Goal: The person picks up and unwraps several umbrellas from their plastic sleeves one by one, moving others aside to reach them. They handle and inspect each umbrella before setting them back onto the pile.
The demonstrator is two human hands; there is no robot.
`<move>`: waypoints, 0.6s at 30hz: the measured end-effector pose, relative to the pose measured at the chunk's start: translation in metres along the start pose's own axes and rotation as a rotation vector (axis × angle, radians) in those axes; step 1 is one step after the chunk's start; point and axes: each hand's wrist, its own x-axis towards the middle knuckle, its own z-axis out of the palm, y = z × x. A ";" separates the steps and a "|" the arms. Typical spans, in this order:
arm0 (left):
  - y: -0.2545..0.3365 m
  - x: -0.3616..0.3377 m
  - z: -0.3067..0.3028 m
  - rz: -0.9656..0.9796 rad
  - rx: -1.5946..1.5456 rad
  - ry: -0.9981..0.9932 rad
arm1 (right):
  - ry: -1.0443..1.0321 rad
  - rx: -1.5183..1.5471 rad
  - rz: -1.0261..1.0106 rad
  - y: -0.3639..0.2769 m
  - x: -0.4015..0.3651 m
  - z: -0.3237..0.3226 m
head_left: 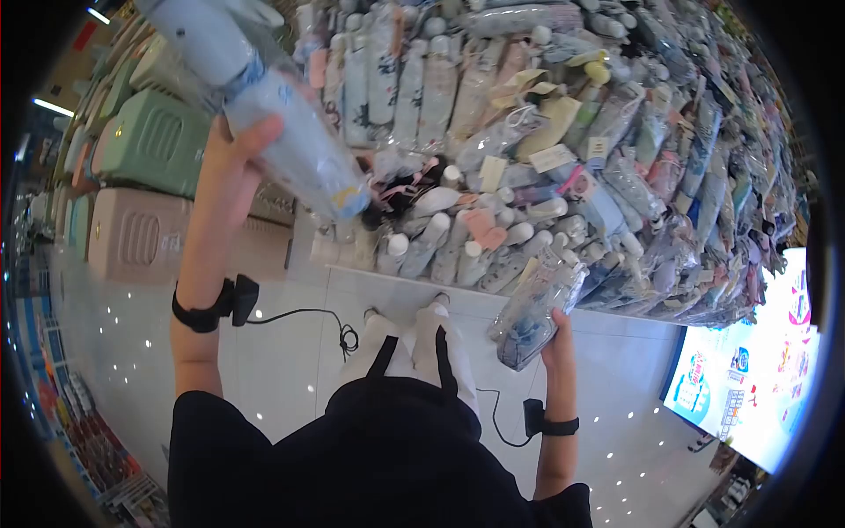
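My left hand [239,150] is raised at the upper left, its fingers wrapped round a light-blue folding umbrella [295,145] in a clear plastic sleeve. The umbrella slants from the top left down to the right, close to the camera. Lower on the right, my right hand [558,341] grips a shorter folding umbrella [525,334], pale with a dark blue pattern, also in clear plastic. It is held at the front edge of a display heaped with wrapped folding umbrellas [440,92]. Most fingers of both hands are hidden behind what they hold.
Green [151,141] and pink [136,233] ridged cases are stacked left of the display. At the right stands a bright lit screen [748,370]. Black wrist bands [198,308] with cables are on both arms. Shelves of goods [88,440] line the lower left.
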 end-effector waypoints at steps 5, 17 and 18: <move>-0.055 -0.084 -0.096 -0.319 0.265 0.135 | -0.033 0.035 0.086 0.031 -0.005 0.018; -0.311 -0.150 -0.207 -0.519 -0.024 0.268 | -0.065 -0.078 0.119 0.120 -0.048 0.091; -0.319 -0.144 -0.209 -0.530 0.021 0.275 | -0.058 -0.097 0.113 0.124 -0.052 0.096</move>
